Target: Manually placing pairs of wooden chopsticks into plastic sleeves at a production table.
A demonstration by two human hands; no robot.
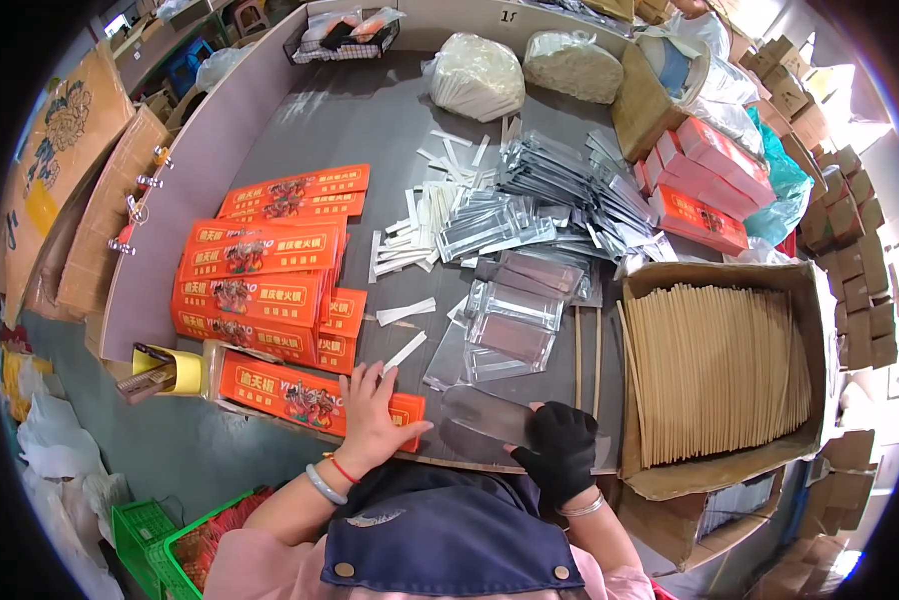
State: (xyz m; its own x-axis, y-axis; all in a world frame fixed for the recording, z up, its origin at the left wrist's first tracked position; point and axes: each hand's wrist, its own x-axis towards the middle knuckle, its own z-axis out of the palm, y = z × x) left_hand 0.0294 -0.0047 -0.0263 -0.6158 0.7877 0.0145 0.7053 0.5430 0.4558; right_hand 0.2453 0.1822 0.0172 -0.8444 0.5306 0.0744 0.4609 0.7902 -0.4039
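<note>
Bare and with its fingers spread, my left hand (372, 412) lies flat on the right end of a long red-orange printed paper sleeve (280, 390) at the table's front edge. My right hand (560, 450), in a black fingerless glove, grips the right end of a clear plastic packet (485, 415) between thumb and fingers. What the packet contains, if anything, I cannot make out. More clear packets (515, 335) are piled just beyond it. To the left, several stacks of matching red-orange sleeves (260, 250) overlap one another.
Narrow white strips (410, 235) and silvery packets (550, 170) lie mid-table. On the right, a cardboard box (660, 485) is filled with wooden chopsticks (720, 375); two loose sticks (578, 350) lie beside it. Red boxes (705, 170) and plastic-wrapped bundles (475, 75) stand farther back.
</note>
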